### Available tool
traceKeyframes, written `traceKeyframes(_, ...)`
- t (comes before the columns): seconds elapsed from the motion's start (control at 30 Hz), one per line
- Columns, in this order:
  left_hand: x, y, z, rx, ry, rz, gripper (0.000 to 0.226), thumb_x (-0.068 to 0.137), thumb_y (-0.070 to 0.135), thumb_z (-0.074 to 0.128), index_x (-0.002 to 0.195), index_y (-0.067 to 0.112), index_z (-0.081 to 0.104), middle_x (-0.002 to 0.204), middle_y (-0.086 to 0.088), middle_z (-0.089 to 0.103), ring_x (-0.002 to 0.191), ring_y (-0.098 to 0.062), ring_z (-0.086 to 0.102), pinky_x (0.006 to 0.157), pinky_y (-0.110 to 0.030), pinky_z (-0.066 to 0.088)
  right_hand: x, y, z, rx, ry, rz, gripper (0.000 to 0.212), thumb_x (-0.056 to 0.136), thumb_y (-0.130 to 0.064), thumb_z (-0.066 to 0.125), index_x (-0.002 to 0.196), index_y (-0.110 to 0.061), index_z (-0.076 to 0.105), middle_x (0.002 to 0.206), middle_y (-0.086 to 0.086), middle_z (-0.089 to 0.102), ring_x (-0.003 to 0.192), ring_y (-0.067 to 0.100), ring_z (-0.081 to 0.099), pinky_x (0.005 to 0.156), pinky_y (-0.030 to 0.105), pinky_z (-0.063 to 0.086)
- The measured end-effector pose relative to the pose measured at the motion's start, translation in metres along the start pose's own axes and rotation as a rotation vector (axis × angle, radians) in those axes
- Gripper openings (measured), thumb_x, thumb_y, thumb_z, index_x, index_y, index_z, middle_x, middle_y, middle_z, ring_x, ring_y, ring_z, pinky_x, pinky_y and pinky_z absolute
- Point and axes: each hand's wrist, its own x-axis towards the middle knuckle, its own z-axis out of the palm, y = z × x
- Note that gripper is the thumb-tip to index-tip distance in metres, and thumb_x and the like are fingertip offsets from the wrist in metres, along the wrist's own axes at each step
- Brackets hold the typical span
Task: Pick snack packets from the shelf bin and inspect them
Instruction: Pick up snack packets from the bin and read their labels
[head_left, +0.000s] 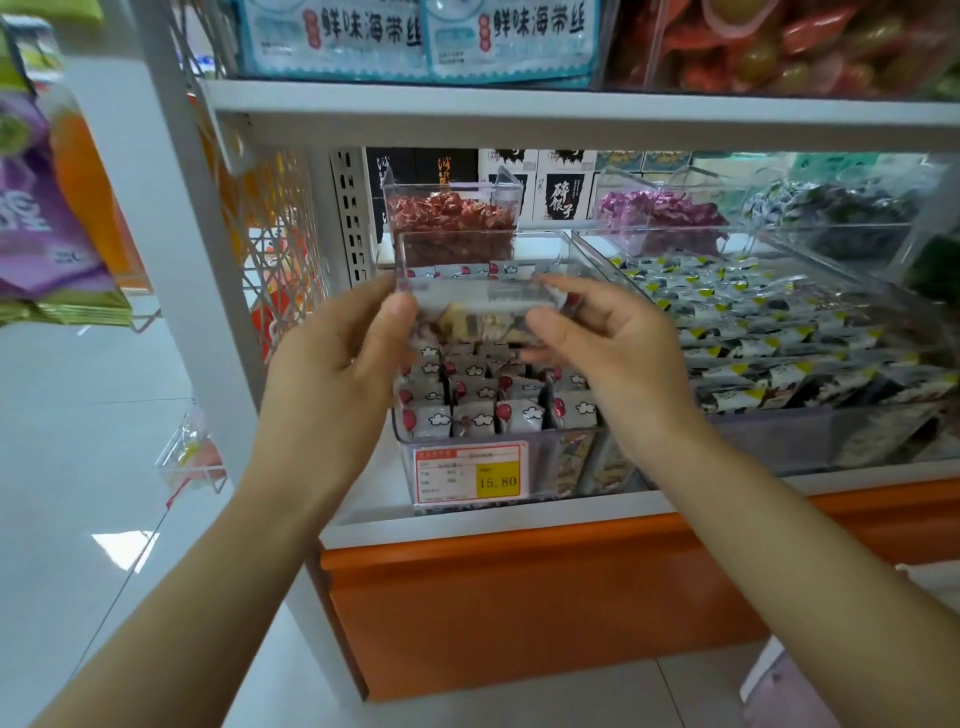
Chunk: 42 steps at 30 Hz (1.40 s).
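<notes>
And we're into the inspection: one small pale packet with brownish pieces showing through its lower half (480, 317) is out of the clear plastic shelf bin (399, 436) and up in front of the camera, held above the rows of white packets printed with red balloons and clouds (483, 410) that fill the bin beneath. So the pick looks done for this one and the look-over seems under way. Plenty more wait below, so I'd call the task early or midway, hard to say which. The left hand (337, 343) takes the packet's left end, thumb (397, 312) curled onto the near face, its other fingers hidden behind. The right hand (613, 338) pinches the right end, thumb in front, forefinger reaching over the top edge. The packet stretches level between the two grips, too blurred for its print to be read. Below it, a white and yellow price label (470, 473) sits on the bin front
</notes>
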Motion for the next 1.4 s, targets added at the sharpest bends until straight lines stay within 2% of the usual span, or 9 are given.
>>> traceKeyframes(0.1, 0.011, -0.015, -0.007, 0.418, -0.059, 0.108, 0.051, 0.091, 0.039, 0.051, 0.138, 0.022, 0.043, 0.13, 0.004, 0.056, 0.116, -0.009, 0.051, 0.097, -0.028, 0.041, 0.023, -0.005, -0.003, -0.082, 0.115, -0.018, 0.02, 0.085, -0.008, 0.065, 0.102, -0.018, 0.062, 0.092, 0.0, 0.068, 0.077, 0.015, 0.07, 0.071, 0.029, 0.059)
traceKeyframes(0.2, 0.01, -0.029, -0.002, 0.63, -0.286, 0.065, 0.075, 0.087, 0.052, 0.043, 0.149, 0.021, 0.016, 0.156, -0.002, 0.019, 0.143, -0.021, 0.014, 0.114, -0.037, 0.011, 0.05, -0.004, 0.009, -0.244, 0.102, -0.046, 0.023, 0.084, -0.01, 0.066, 0.106, -0.007, 0.06, 0.102, 0.008, 0.065, 0.088, 0.022, 0.067, 0.079, 0.037, 0.057)
traceKeyframes(0.3, 0.005, -0.039, 0.004, 0.649, -0.349, 0.051, 0.088, 0.079, 0.066, 0.031, 0.15, 0.022, 0.001, 0.158, 0.001, 0.006, 0.144, -0.017, 0.003, 0.111, -0.031, 0.002, 0.073, 0.0, 0.026, -0.45, 0.003, -0.089, 0.027, 0.083, -0.015, 0.068, 0.107, -0.005, 0.06, 0.107, 0.004, 0.062, 0.095, 0.016, 0.06, 0.084, 0.028, 0.052)
traceKeyframes(0.43, 0.005, -0.041, 0.005, 0.621, -0.342, 0.068, 0.094, 0.074, 0.07, 0.024, 0.149, 0.021, -0.006, 0.158, -0.001, 0.003, 0.144, -0.015, 0.001, 0.109, -0.027, -0.001, 0.09, 0.01, 0.049, -0.66, -0.17, -0.177, 0.012, 0.083, -0.018, 0.069, 0.088, -0.015, 0.058, 0.082, -0.009, 0.05, 0.071, 0.001, 0.044, 0.057, 0.007, 0.028)
traceKeyframes(0.5, 0.004, -0.043, 0.006, 0.6, -0.352, 0.065, 0.092, 0.079, 0.066, 0.031, 0.148, 0.022, -0.01, 0.158, -0.001, 0.002, 0.144, -0.015, 0.0, 0.109, -0.027, -0.001, 0.096, 0.017, 0.058, -0.761, -0.258, -0.218, 0.015, 0.082, -0.019, 0.07, 0.079, -0.012, 0.057, 0.08, -0.004, 0.051, 0.072, 0.008, 0.043, 0.055, 0.01, 0.028)
traceKeyframes(0.73, 0.004, -0.047, 0.004, 0.513, -0.409, 0.004, 0.095, 0.082, 0.062, 0.04, 0.146, 0.024, -0.019, 0.158, 0.001, -0.004, 0.142, -0.01, -0.003, 0.105, -0.025, -0.002, 0.101, 0.032, 0.067, -1.142, -0.604, -0.168, 0.027, 0.093, -0.035, 0.052, 0.093, -0.015, 0.069, 0.091, 0.001, 0.064, 0.106, 0.021, 0.046, 0.092, 0.04, 0.039)
traceKeyframes(0.93, 0.006, -0.045, 0.004, 0.47, -0.454, -0.04, 0.1, 0.069, 0.073, 0.03, 0.145, 0.03, -0.018, 0.157, 0.005, 0.002, 0.137, -0.004, 0.004, 0.106, -0.028, 0.005, 0.126, 0.022, 0.062, -0.837, -0.438, -0.091, 0.022, 0.092, -0.01, 0.051, 0.1, -0.004, 0.07, 0.107, 0.013, 0.069, 0.095, 0.027, 0.065, 0.09, 0.038, 0.049)
traceKeyframes(1.23, 0.006, -0.047, 0.005, 0.462, -0.421, 0.001, 0.095, 0.08, 0.063, 0.041, 0.147, 0.025, -0.016, 0.157, 0.002, 0.005, 0.137, -0.004, 0.007, 0.098, -0.021, 0.004, 0.136, 0.051, 0.093, -1.135, -0.41, -0.128, 0.009, 0.077, -0.026, 0.074, 0.082, -0.025, 0.067, 0.113, 0.003, 0.056, 0.112, 0.025, 0.047, 0.096, 0.04, 0.041)
traceKeyframes(1.4, 0.006, -0.045, 0.001, 0.447, -0.398, -0.004, 0.09, 0.082, 0.061, 0.041, 0.148, 0.026, -0.009, 0.158, 0.003, 0.004, 0.142, -0.011, 0.004, 0.105, -0.026, 0.006, 0.132, 0.019, 0.072, -0.595, -0.233, -0.072, 0.005, 0.087, -0.011, 0.063, 0.092, -0.011, 0.064, 0.088, -0.005, 0.06, 0.079, 0.005, 0.054, 0.081, 0.023, 0.049)
